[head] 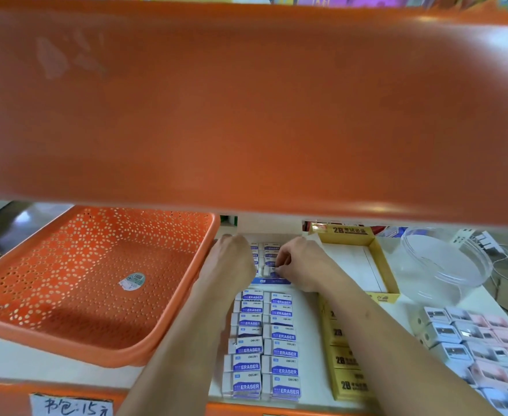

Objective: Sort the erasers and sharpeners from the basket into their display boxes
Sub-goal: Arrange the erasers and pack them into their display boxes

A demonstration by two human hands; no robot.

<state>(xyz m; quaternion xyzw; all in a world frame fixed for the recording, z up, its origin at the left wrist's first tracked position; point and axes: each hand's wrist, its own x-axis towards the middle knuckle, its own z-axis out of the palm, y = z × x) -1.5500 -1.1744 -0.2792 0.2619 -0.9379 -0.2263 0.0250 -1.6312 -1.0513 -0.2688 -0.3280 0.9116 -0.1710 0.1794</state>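
Single head-worn wide-angle view, looking forward and down from close, orange upper shelf (246, 100) filling the top half

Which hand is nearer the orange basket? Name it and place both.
Left. The left hand sits just right of the orange basket, at the eraser box. The right hand is farther right, beyond the left hand, pinching an eraser.

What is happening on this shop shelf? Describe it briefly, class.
A person is filling a blue display box at the back of the shelf. The right hand pinches a white eraser in its fingers over the box, while the left hand rests at its left side. The orange basket beside them looks empty; boxed erasers and sharpeners lie in rows nearer the camera.
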